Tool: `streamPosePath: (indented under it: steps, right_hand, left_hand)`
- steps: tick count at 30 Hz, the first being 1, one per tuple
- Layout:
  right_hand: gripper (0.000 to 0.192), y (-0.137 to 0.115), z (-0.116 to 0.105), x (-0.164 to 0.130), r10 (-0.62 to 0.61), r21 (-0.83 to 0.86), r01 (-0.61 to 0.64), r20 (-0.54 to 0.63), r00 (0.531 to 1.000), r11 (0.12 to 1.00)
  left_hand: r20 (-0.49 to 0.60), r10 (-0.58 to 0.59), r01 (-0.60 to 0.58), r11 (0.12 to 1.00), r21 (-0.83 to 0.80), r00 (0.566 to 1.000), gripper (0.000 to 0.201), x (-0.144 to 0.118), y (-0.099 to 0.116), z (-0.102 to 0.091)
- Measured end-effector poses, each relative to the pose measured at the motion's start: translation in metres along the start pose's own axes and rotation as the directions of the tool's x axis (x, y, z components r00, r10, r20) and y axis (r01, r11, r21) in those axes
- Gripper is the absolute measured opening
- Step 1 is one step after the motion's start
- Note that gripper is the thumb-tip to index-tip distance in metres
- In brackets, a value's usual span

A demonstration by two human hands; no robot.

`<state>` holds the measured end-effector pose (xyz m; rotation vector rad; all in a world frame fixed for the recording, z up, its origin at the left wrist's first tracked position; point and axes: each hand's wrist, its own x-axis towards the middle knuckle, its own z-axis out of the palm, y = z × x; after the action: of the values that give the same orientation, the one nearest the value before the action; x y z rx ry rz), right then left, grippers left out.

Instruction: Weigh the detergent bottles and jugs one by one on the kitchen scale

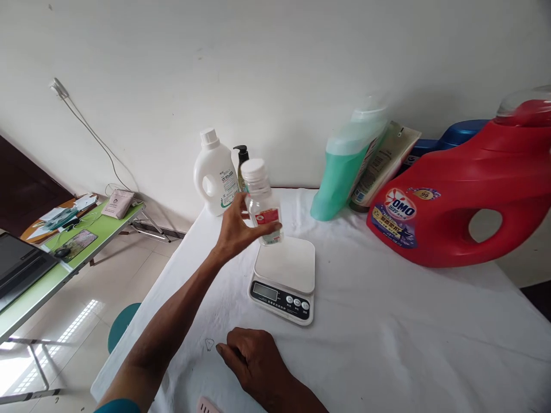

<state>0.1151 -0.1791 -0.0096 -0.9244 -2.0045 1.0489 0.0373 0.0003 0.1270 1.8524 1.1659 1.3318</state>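
Your left hand (236,226) has its fingers wrapped around a small clear bottle (262,203) with a white cap, held just above the white kitchen scale (284,278) at frame centre. Your right hand (253,361) rests loosely curled, holding nothing, on the white tablecloth (387,332) at bottom centre. A red detergent jug (465,195) lies at right.
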Motion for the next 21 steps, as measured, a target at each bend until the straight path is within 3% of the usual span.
streamPosePath:
  steps: [8, 21]
  right_hand:
    - [0.043, -0.004, -0.002, 0.002, 0.019, 0.06, -0.019, -0.002, 1.0, 0.998]
    - [0.044, -0.003, 0.0, 0.0, 0.0, 0.036, 0.001, -0.007, 1.0, 0.999]
  left_hand:
    - [0.133, -0.063, 0.059, 0.998, 0.039, 0.989, 0.061, -0.018, -0.013, 0.031]
    - [0.146, -0.032, 0.028, 0.999, 0.029, 0.989, 0.067, -0.02, -0.023, 0.037]
